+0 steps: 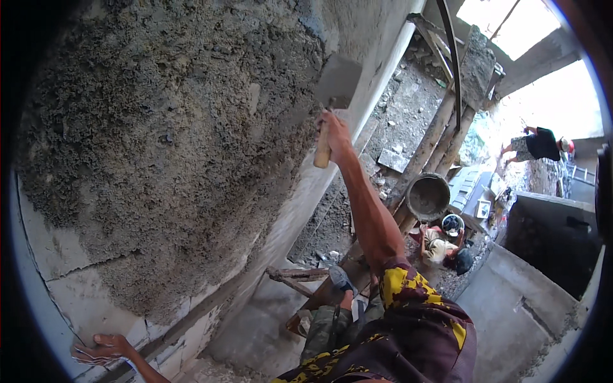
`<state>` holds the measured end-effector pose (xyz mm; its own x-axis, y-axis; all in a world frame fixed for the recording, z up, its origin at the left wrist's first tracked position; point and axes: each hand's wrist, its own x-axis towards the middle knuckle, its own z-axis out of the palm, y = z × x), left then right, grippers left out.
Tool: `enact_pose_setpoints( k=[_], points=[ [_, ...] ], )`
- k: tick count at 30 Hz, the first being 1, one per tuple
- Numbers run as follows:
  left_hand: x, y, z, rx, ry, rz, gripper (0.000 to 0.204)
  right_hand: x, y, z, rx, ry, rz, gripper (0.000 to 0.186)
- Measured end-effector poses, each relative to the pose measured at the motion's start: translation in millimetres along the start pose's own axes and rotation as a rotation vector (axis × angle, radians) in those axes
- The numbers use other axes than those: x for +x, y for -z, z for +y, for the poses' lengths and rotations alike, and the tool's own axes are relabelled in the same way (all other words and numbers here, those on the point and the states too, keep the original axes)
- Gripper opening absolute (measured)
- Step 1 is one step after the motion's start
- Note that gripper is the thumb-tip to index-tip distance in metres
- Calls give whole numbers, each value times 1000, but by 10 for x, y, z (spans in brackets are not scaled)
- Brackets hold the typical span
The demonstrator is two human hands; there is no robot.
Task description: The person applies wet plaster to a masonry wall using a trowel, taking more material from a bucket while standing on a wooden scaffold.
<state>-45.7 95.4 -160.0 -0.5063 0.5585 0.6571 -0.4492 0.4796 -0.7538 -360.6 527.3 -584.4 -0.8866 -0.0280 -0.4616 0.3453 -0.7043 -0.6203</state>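
My right hand point(335, 134) grips the wooden handle of a square-bladed trowel point(338, 83), held up at the edge of the wall. The wall point(159, 127) carries rough, wet-looking grey plaster over pale blocks point(70, 293), with smoother render along its right edge. Low at the left, my left hand point(102, 351) rests with fingers apart at the blockwork, holding nothing.
My feet are on a plank scaffold point(300, 319). A round bucket of grey mix point(428, 196) sits on timber poles point(447, 140). Below, one person point(440, 249) crouches by a white bucket; another point(539, 143) stands farther right. A concrete slab point(498, 306) lies lower right.
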Motion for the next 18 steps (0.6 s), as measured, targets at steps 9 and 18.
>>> enact_pose_setpoints(
  k=[9, 18],
  points=[
    [-111, -36, -9, -20, 35, -11, 51, -493, -399, -195, -49, 25, -119, 22],
    [141, 134, 39, -18, 27, -15, 55, -1529, 296, -610, -123, 453, 263, 25]
  ],
)
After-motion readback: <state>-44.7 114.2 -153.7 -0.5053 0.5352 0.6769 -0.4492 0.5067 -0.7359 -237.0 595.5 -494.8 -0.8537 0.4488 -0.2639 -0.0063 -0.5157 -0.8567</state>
